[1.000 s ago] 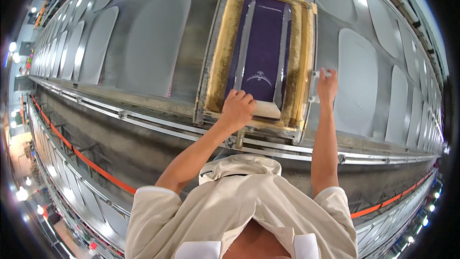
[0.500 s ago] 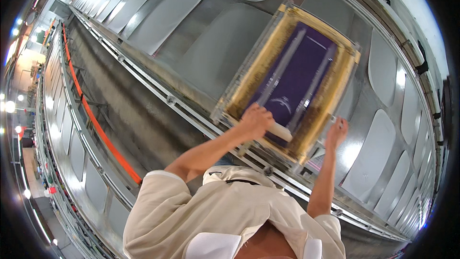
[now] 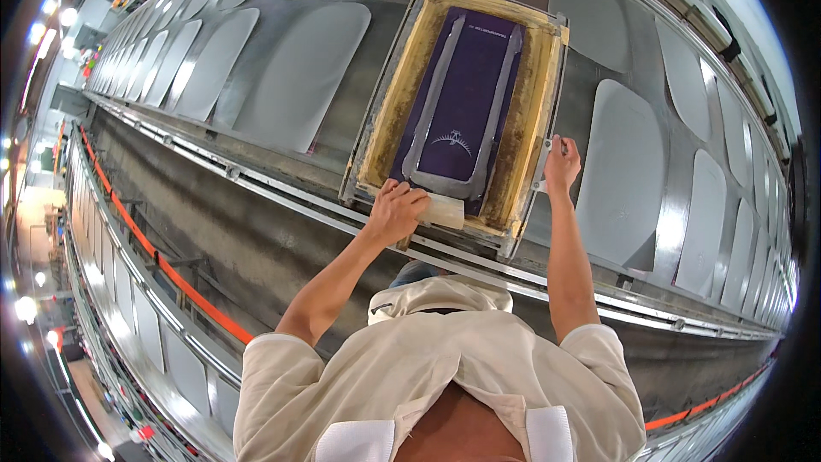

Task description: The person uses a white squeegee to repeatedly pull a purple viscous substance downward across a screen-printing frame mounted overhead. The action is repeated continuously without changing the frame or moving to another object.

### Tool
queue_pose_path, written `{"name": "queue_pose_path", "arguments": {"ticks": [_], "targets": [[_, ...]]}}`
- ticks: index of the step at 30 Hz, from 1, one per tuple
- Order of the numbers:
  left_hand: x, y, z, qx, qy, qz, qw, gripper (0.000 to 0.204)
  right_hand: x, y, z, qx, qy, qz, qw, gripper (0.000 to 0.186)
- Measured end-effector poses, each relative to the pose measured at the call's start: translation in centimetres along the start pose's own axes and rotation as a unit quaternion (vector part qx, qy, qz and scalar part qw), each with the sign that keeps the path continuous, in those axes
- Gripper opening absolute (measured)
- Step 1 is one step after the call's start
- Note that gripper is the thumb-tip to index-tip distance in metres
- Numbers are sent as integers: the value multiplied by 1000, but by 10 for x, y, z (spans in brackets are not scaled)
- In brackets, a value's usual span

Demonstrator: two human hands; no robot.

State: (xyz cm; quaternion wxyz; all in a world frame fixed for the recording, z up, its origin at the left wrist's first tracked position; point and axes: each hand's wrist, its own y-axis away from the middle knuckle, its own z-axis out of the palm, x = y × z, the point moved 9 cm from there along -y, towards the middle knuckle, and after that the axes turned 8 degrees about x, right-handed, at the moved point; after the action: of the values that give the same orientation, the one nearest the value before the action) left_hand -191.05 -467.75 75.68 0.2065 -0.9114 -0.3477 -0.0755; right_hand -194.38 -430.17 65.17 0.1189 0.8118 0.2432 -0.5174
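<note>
A screen printing frame (image 3: 534, 77) lies on the long metal table, its border yellowish and stained, its mesh purple with a U-shaped grey ink band around a small emblem. My left hand (image 3: 398, 210) is closed round the end of a pale squeegee (image 3: 444, 210), which rests across the near end of the mesh, below the ink band (image 3: 440, 181). At the frame's right side my right hand (image 3: 561, 162) grips a small metal piece on the frame's edge rail; the fingers partly hide it.
Grey rounded flat panels (image 3: 623, 167) lie in rows along the metal table on both sides of the frame. A metal rail (image 3: 282, 198) runs along the table's near edge. Behind it, an orange strip (image 3: 197, 291) borders another table at the left.
The frame has turned more upright in view and shifted left with my viewpoint. The squeegee, in my left hand, sits nearer the frame's near end. My right hand has come onto the frame's right edge.
</note>
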Motion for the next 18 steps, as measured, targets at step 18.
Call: {"name": "queue_pose_path", "arguments": {"ticks": [18], "targets": [[-162, -310, 110, -5, -30, 70, 997, 27, -84, -81, 87, -151, 52, -173, 972, 32]]}}
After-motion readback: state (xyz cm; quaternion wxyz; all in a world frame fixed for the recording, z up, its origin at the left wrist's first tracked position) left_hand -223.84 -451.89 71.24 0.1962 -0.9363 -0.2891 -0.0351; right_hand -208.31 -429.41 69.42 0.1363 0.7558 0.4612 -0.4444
